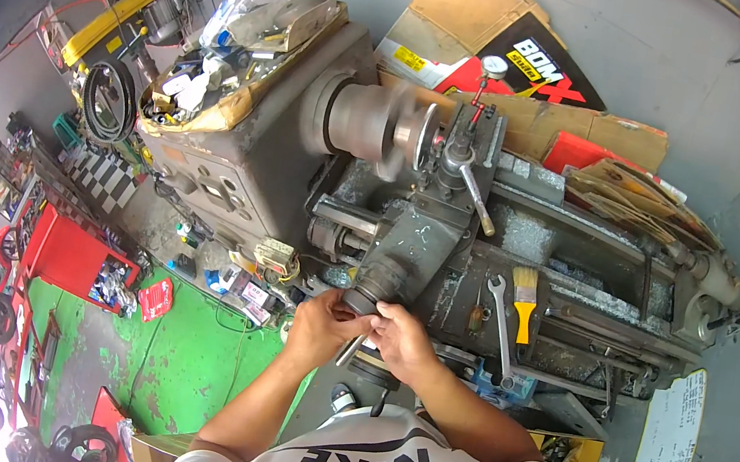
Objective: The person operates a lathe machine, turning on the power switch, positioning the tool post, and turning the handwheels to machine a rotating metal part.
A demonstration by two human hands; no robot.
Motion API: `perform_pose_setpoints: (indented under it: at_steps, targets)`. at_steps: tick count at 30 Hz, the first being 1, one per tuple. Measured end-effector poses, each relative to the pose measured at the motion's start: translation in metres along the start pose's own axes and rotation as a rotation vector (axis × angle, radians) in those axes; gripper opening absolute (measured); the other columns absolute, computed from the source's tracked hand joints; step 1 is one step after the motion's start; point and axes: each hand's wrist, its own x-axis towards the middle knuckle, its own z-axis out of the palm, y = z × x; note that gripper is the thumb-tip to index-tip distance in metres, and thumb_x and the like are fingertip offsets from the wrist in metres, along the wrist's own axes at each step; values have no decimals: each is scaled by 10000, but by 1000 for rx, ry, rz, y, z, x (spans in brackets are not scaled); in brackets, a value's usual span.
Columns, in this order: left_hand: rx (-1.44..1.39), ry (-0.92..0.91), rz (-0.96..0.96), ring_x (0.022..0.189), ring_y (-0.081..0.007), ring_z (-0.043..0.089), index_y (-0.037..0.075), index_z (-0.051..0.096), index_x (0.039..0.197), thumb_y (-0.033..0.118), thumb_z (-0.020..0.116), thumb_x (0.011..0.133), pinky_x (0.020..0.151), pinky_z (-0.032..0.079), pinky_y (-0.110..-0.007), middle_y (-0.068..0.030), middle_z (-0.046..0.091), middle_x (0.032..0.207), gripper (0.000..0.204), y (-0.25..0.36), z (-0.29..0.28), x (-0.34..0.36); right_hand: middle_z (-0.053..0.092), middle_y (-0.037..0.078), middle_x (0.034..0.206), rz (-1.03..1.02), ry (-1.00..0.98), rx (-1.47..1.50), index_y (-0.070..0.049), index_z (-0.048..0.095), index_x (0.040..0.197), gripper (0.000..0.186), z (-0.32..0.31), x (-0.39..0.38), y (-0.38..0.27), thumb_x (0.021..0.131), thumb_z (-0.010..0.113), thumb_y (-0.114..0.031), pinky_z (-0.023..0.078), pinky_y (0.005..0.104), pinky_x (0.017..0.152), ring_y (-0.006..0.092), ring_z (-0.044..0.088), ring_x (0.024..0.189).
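Note:
A metal lathe stands in front of me, its chuck (363,121) blurred by rotation. A bright round workpiece (427,136) sits beside the tool post (457,156). Both my hands are at the near end of the cross slide (418,244). My left hand (320,328) is closed with its fingertips on the left edge of the cross-slide handwheel (370,291). On the opposite edge, my right hand (408,344) grips the same handwheel between thumb and fingers. A slim metal handle (350,352) points down between the hands. My fingers partly cover the wheel.
Right of my hands lie a wrench (501,324) and a yellow-handled brush (524,304). Metal chips (529,232) cover the lathe bed. A dial gauge (494,67) rises above the tool post. Cluttered cardboard (213,124) tops the headstock; a red cabinet (67,251) stands left.

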Motion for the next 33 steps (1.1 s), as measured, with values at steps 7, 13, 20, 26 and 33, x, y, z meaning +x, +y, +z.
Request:
perform_pose_setpoints:
  at_steps: [7,13,20,26,33]
  targets:
    - [-455,-203,-166,628,-117,569,-41,696,925,345,855,837,589,481,-253,-61,669,728,427,-15,-4,8,675,69,913,186,-212,379,-76,666,977,167,-7,15,6,960,638,-239,476,320,899,189,624,868]
    - [-204,-185,-196,647,-168,595,-69,682,1010,313,860,835,595,477,-277,-74,648,725,457,-5,-6,3,677,47,893,132,-171,311,-79,675,945,172,7,12,9,964,653,-248,496,286,828,161,633,830]
    - [453,184,416,675,-278,623,-73,663,1062,316,822,815,649,515,-363,-138,659,759,488,12,4,-10,678,20,862,-65,52,-48,-78,683,892,182,30,0,2,954,696,-248,499,237,697,123,629,750]
    - [393,-75,158,695,-270,630,-48,666,1075,239,760,828,674,519,-356,-137,675,801,390,23,-13,0,690,36,895,-135,133,-245,-69,688,927,167,31,-5,3,947,702,-234,512,246,746,140,643,796]
    - [50,-330,-107,701,-207,619,-25,671,1053,174,726,829,641,492,-318,-102,696,832,305,17,-31,12,689,80,943,61,24,213,-64,675,1000,163,10,-1,-1,940,693,-214,500,294,904,195,645,929]
